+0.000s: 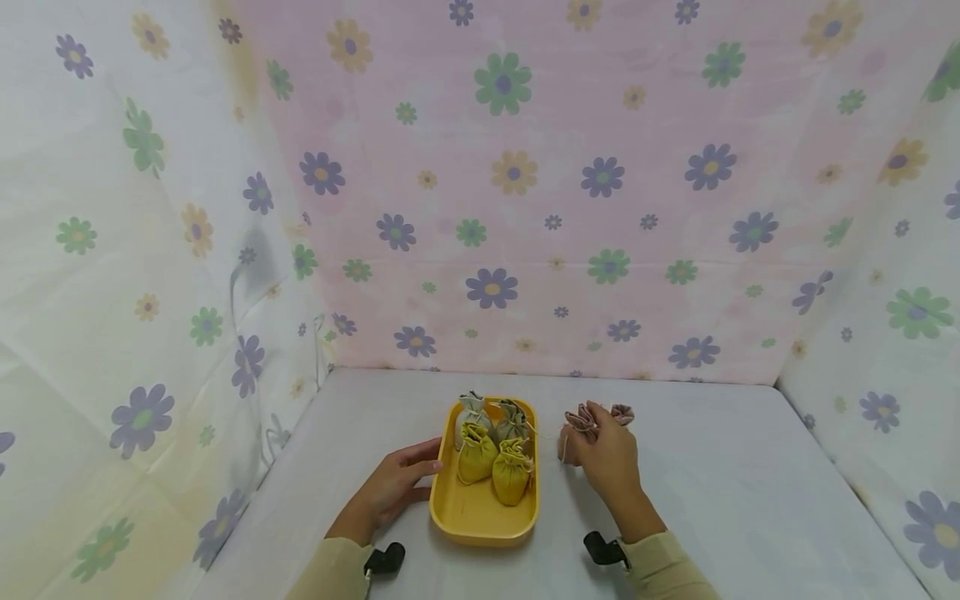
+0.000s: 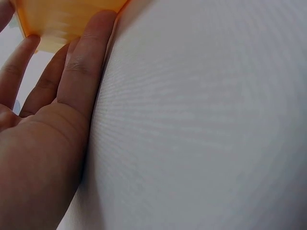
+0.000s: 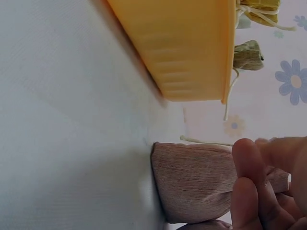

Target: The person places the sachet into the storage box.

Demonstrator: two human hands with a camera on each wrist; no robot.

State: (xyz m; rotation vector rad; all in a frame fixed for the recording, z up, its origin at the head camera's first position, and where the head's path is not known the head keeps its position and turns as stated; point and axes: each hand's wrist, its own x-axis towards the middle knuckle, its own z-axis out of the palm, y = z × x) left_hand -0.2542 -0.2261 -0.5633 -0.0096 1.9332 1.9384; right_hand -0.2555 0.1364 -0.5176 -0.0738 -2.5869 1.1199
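Note:
A yellow plastic tray (image 1: 480, 529) stands on the table with several small drawstring pouches in its far part. Two are bright yellow pouches (image 1: 477, 454); behind them are a pale pouch (image 1: 472, 410) and an olive-green pouch (image 1: 512, 422). My left hand (image 1: 397, 483) lies at the tray's left side, its extended fingers touching the wall. To the right of the tray my right hand (image 1: 613, 458) pinches a brownish-pink drawstring pouch (image 3: 192, 182) near its gathered neck. That pouch's flat base is on or close to the table. The gathered top of another pinkish pouch (image 1: 622, 413) shows behind the hand.
A white cloth covers the table (image 1: 720, 467). Flower-printed sheets hang as a back wall (image 1: 555, 267) and at both sides. Each wrist carries a black camera mount (image 1: 602, 550), close above the table. A loose cord trails from the olive-green pouch over the tray's right rim.

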